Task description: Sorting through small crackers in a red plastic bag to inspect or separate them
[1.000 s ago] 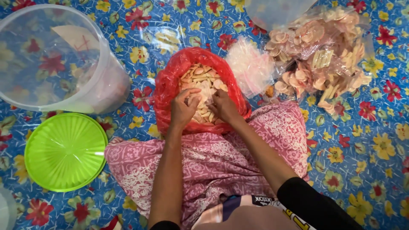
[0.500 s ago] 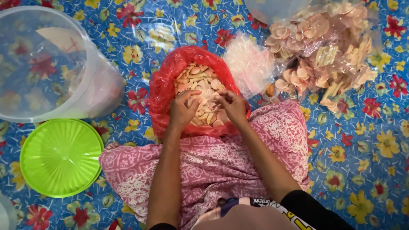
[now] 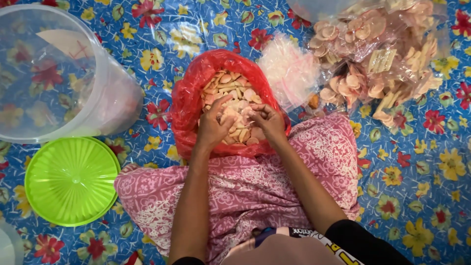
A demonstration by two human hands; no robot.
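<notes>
Left hand (image 3: 212, 128), right hand (image 3: 267, 120) curled, touching crackers (image 3: 235, 93).

Flowered blue mat (image 3: 431, 196), green lid (image 3: 71, 180), clear tub (image 3: 54, 73), red bag (image 3: 194, 98)

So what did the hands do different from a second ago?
Not much. Both hands were already in the red bag of crackers. The left hand has lifted a finger up over the crackers, and the right hand has curled its fingers around a few pieces. The green lid, the clear tub and the packets of crackers stayed put.
</notes>
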